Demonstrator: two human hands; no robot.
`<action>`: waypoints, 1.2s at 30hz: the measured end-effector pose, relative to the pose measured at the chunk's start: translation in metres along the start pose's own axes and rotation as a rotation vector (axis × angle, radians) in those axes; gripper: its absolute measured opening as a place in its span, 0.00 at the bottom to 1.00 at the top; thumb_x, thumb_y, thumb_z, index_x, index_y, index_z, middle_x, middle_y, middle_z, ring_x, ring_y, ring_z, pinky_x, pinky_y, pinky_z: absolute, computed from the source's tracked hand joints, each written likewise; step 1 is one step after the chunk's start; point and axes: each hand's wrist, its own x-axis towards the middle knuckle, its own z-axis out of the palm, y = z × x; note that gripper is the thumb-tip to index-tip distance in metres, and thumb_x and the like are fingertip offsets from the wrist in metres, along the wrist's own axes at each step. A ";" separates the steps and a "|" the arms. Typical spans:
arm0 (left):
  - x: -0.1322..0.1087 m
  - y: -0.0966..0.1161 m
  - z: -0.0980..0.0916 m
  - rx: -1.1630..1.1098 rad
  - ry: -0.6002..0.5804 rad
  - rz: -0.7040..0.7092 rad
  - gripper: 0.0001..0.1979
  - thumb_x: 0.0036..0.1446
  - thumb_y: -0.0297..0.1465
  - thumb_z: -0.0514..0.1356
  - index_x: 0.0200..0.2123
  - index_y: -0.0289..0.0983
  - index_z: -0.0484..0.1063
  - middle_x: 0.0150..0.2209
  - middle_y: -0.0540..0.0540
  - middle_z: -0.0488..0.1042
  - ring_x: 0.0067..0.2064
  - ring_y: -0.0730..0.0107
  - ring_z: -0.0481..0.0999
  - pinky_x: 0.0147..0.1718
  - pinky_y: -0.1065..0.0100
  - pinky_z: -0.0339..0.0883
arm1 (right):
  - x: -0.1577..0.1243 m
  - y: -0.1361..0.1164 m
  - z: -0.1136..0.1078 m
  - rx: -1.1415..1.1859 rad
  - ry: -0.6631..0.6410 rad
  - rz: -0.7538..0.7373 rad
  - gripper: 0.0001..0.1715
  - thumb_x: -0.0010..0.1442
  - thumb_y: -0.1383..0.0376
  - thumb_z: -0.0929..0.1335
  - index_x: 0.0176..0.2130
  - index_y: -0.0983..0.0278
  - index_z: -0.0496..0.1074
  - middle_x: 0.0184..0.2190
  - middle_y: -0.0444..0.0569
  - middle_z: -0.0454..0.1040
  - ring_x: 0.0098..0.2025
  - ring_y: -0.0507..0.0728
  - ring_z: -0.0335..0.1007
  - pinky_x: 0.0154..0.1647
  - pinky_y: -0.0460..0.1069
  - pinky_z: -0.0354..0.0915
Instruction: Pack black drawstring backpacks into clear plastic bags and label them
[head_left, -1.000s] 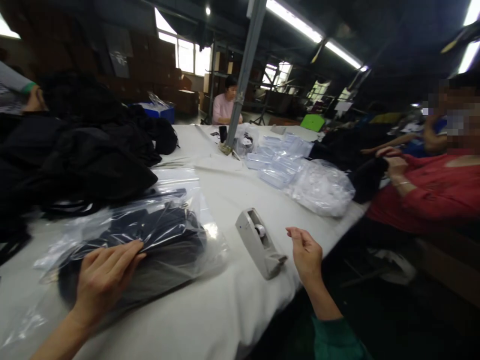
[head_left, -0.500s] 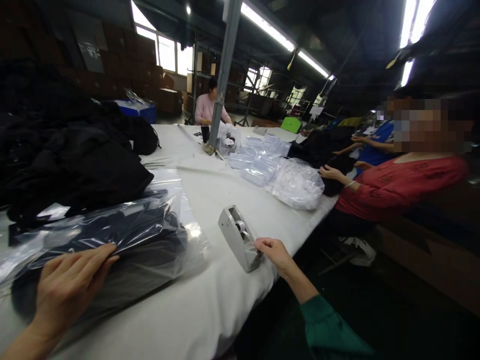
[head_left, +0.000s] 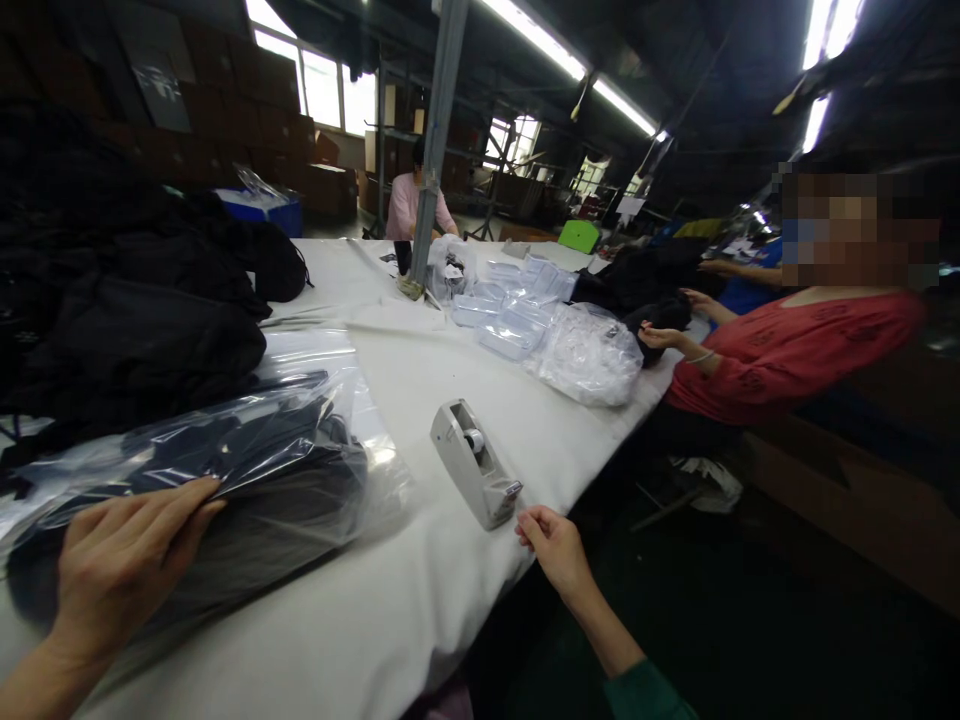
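A clear plastic bag point(head_left: 300, 520) with dark folded fabric inside lies flat on the left part of the table. My left hand point(head_left: 124, 560) rests over it, thumb and fingers pinching the bag's flap edge. To the right stands a grey tape dispenser point(head_left: 469, 460) with a small roll in it. Just off its cutter end, my right hand point(head_left: 555, 550) is closed in a pinch at the table's edge. A short strip of clear tape seems to be between those fingertips, barely visible.
A large heap of black fabric bags point(head_left: 135, 310) covers the table's left side. Clear plastic bags point(head_left: 517, 310) and a crumpled plastic bundle point(head_left: 589, 355) lie farther back. A metal post point(head_left: 435, 150) rises from the table. A co-worker in red point(head_left: 795, 350) handles black fabric at right.
My right hand has drawn back from the dispenser's cutter end, down and to the right. My left hand stays on the bag. The view has shifted slightly.
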 end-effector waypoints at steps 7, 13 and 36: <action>0.016 0.006 -0.005 -0.010 0.069 0.071 0.11 0.58 0.34 0.63 0.46 0.43 0.74 0.33 0.52 0.81 0.29 0.62 0.77 0.34 0.61 0.63 | -0.015 0.014 -0.019 -0.218 0.005 -0.093 0.26 0.57 0.45 0.63 0.22 0.60 0.71 0.17 0.49 0.71 0.21 0.60 0.68 0.24 0.52 0.64; 0.031 0.014 -0.016 -0.046 -0.010 0.047 0.09 0.60 0.30 0.63 0.45 0.39 0.72 0.38 0.49 0.81 0.35 0.66 0.77 0.40 0.63 0.62 | -0.002 -0.110 -0.023 -0.424 -0.377 -0.800 0.16 0.66 0.57 0.63 0.34 0.60 0.75 0.28 0.50 0.75 0.29 0.58 0.72 0.32 0.50 0.68; 0.034 0.010 -0.016 -0.124 -0.019 0.001 0.06 0.64 0.34 0.59 0.43 0.39 0.71 0.39 0.49 0.80 0.37 0.68 0.76 0.38 0.62 0.58 | 0.045 -0.318 0.178 -1.223 -0.838 -1.585 0.06 0.64 0.67 0.66 0.37 0.66 0.73 0.28 0.52 0.78 0.34 0.60 0.73 0.36 0.51 0.61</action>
